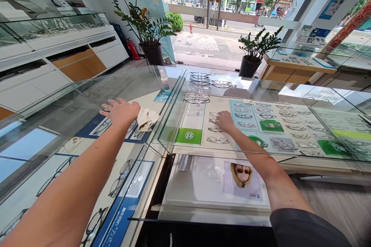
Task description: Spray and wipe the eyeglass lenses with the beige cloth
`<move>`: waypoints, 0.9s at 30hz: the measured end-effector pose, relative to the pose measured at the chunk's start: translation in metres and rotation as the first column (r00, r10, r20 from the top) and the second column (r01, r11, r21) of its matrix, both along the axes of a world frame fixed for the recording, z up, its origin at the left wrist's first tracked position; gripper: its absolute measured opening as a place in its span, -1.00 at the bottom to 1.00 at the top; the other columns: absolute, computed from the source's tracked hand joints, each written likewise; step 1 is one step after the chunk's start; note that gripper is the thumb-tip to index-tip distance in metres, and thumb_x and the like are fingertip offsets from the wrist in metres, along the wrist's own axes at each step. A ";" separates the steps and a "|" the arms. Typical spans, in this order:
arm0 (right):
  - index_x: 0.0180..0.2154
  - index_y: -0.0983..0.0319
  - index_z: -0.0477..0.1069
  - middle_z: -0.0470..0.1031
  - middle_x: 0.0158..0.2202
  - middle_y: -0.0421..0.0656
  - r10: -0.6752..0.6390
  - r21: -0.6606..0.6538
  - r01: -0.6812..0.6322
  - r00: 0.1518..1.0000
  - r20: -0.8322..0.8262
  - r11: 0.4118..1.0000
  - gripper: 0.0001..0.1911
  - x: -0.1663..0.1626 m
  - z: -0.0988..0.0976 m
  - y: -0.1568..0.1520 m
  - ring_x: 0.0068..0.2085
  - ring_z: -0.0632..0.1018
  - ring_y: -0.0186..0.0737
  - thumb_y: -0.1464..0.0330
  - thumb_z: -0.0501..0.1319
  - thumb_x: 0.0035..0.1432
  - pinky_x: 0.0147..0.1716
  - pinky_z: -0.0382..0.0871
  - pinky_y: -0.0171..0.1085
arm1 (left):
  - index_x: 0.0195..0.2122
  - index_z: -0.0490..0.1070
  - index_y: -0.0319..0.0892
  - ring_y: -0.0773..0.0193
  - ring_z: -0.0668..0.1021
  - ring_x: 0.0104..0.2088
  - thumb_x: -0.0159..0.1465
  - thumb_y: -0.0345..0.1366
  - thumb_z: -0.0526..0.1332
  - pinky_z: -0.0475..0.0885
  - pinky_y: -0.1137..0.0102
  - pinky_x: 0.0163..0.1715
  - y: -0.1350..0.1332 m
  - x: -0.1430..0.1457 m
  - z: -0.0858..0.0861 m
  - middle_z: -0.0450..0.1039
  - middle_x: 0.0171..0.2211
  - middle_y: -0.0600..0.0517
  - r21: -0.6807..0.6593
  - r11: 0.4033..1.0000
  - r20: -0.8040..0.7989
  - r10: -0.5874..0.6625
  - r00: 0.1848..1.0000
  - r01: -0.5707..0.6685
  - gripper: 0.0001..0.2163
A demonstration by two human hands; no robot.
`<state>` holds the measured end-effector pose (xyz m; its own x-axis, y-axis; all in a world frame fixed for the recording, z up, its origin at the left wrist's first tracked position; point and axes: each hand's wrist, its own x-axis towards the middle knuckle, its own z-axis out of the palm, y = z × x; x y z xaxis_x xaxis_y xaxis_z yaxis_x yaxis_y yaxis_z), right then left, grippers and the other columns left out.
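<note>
My left hand point(120, 112) lies on the glass top of the left display case point(95, 92), fingers spread. A crumpled cream cloth point(147, 119) sits against its thumb side. Inside the right display case, my right hand point(225, 120) is among a column of eyeglasses, its fingers curled at one end of a pair of eyeglasses point(213, 114); the fingertips are partly hidden. Another pair point(217, 139) lies just nearer to me. More eyeglasses point(196, 100) stand in a stacked row at the back left of this case.
A white spray bottle point(164, 81) stands on the glass near the corner. An open drawer point(199, 185) juts out below the right case. Glass edges run close to both forearms. Potted plants point(152, 42) flank the entrance, and a fire extinguisher point(132, 49) stands by the left wall.
</note>
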<state>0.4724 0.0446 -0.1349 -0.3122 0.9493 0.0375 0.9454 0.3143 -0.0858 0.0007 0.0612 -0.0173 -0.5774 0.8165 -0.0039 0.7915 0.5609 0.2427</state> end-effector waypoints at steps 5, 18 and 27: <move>-0.06 0.24 0.57 0.64 -0.02 0.06 0.212 -0.007 -0.212 0.976 -0.056 0.977 -0.74 -0.063 0.024 -0.071 0.01 0.55 0.02 0.32 0.11 0.48 0.06 0.40 -0.06 | 0.60 -0.06 -0.51 -0.57 -0.11 0.57 0.47 0.09 -0.13 -0.17 -0.37 0.48 0.002 0.000 -0.001 -0.22 0.61 -0.45 0.007 1.000 -0.006 0.011 1.000 -0.011 -0.14; -0.31 0.13 0.61 0.58 -0.42 -0.13 0.591 0.187 -0.562 0.786 -0.184 0.806 -0.39 -0.070 0.165 -0.136 -0.34 0.51 -0.14 0.03 -0.06 0.61 -0.25 0.32 -0.15 | 0.58 -0.03 -0.54 -0.54 -0.09 0.57 0.47 0.05 -0.18 -0.14 -0.48 0.42 -0.001 0.003 0.001 -0.19 0.60 -0.51 0.044 0.999 0.003 0.011 1.000 -0.011 -0.16; 0.15 0.33 0.64 0.36 0.48 0.06 0.000 0.204 -0.052 0.968 0.249 0.978 -0.53 0.027 0.171 0.105 0.47 0.23 0.31 0.34 0.05 0.44 0.37 0.18 0.22 | 0.58 -0.03 -0.57 -0.61 -0.11 0.56 0.46 0.09 -0.13 -0.20 -0.36 0.47 -0.004 0.000 0.001 -0.21 0.60 -0.51 0.036 0.999 0.007 -0.012 1.000 0.011 -0.13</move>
<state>0.4998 0.1494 0.0361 -0.3611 0.9202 0.1513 0.9201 0.3252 0.2184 0.0008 0.0577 -0.0160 -0.5681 0.8227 0.0219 0.7961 0.5426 0.2681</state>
